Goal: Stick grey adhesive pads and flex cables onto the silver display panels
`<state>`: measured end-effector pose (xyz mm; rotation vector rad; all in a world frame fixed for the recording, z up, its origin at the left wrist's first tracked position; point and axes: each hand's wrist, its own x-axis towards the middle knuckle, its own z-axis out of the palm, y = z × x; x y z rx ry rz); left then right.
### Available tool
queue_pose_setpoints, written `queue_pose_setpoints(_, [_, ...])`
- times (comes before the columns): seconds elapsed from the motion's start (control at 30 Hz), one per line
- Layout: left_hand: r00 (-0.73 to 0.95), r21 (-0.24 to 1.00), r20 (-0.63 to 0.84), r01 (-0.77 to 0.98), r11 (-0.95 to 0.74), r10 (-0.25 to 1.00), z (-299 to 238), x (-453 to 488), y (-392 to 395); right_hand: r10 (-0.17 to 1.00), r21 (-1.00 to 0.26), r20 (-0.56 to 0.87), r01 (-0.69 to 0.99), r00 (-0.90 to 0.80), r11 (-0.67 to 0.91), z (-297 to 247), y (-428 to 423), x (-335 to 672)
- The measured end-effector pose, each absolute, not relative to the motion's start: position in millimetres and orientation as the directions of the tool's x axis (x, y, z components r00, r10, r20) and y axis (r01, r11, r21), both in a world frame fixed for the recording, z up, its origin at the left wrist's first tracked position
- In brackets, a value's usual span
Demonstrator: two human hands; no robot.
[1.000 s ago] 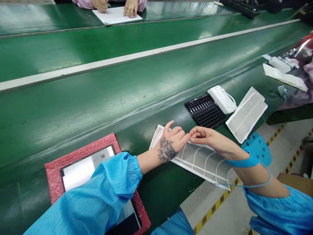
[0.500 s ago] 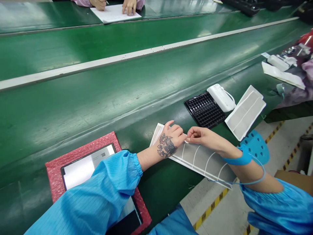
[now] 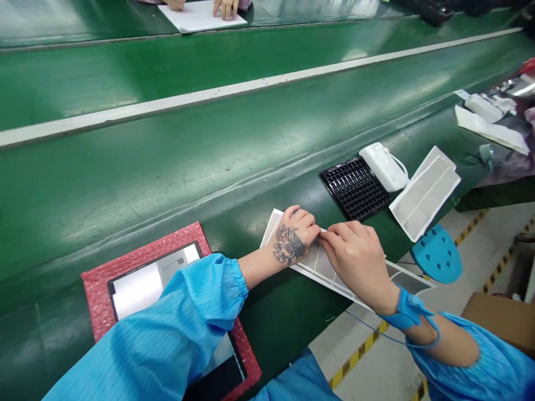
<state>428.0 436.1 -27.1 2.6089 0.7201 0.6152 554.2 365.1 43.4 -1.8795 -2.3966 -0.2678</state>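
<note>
Grey film sheets (image 3: 317, 262) with white borders and curved white lines lie at the front edge of the green bench, their right end reaching past it. My left hand (image 3: 295, 236), tattooed on its back, rests over their left part with fingers curled at the far edge. Against its fingertips, my right hand (image 3: 357, 259) pinches the top sheet's far edge, knuckles up. The exact grip points are hidden behind the fingers. A blue strap (image 3: 403, 312) with a cord is around my right wrist.
Behind my right hand are a black gridded tray (image 3: 355, 188), a white device with a loop (image 3: 384, 166) and more grey sheets (image 3: 426, 195). At left, a tablet-like panel (image 3: 137, 292) lies on red foam (image 3: 96, 295). Across the bench, another person's hand (image 3: 225, 8) touches paper (image 3: 196, 18).
My right hand has rolled over, so its back now faces up, and has come nearer me. The sheet's right end has swung away from me. My left hand stays nearly in place.
</note>
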Motion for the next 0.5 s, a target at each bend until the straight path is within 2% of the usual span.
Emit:
queue_pose_setpoints(0.1, [0.774, 0.518, 0.278, 0.379, -0.767, 0.570, -21, 427, 437, 0.954, 0.129, 0.171, 0.965, -0.247, 0.227, 43, 369, 553])
queue_pose_setpoints(0.17, [0.765, 0.614, 0.223, 0.371, -0.697, 0.604, -14, 425, 441, 0.944, 0.196, 0.167, 0.948, -0.284, 0.250, 42, 368, 554])
queue_pose_setpoints(0.3, [0.720, 0.817, -0.050, 0.428, -0.386, 0.693, 2, 420, 460, 0.919, 0.311, 0.178, 0.906, -0.352, 0.287, 37, 365, 557])
queue_pose_setpoints(0.4, [0.742, 0.848, -0.182, 0.450, -0.279, 0.645, 10, 420, 472, 0.901, 0.310, 0.208, 0.900, -0.380, 0.308, 34, 361, 560])
queue_pose_setpoints(0.5, [0.742, 0.775, -0.141, 0.495, -0.393, 0.655, 8, 423, 473, 0.861, 0.270, 0.252, 0.887, -0.441, 0.375, 34, 351, 560])
